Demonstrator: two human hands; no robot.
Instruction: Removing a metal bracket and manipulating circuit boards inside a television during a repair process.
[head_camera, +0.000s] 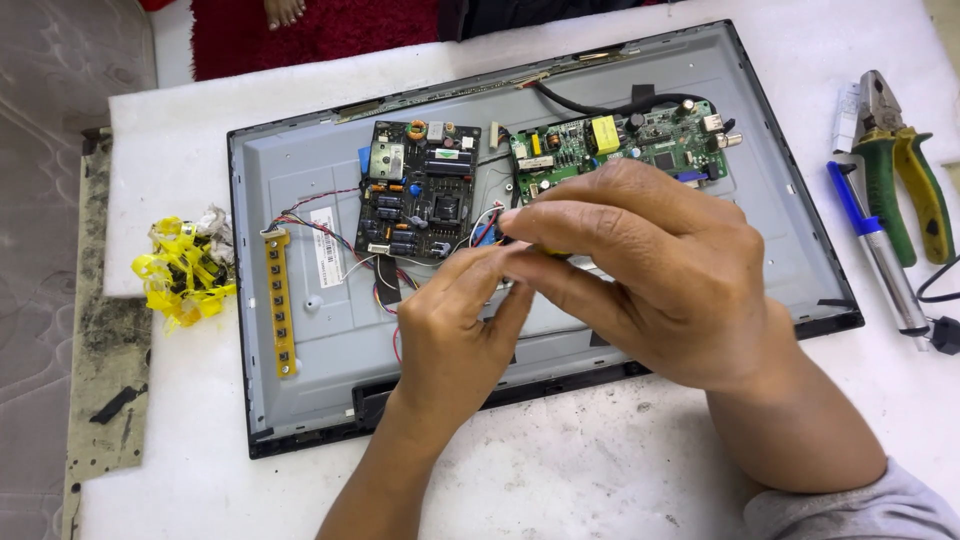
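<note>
1. Hands meet over the opened screen panel (300, 330): left hand (455, 335) and right hand (655, 275) pinch a small dark part, mostly hidden.
2. Judged step: fitting wiring beside the black circuit board (420, 190); steady alignment needed.

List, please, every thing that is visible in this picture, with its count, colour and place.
display back panel: 1, grey, lying flat on the table
black circuit board: 1, panel centre
green circuit board: 1, panel upper right
yellow button strip: 1, panel left
yellow tape wad: 1, left of panel
pliers: 1, green and yellow handles, far right
blue and silver tool: 1, beside pliers
white table: 1
left hand: fingertips meeting the right hand's
right hand: pinching something small, mostly hidden
</note>
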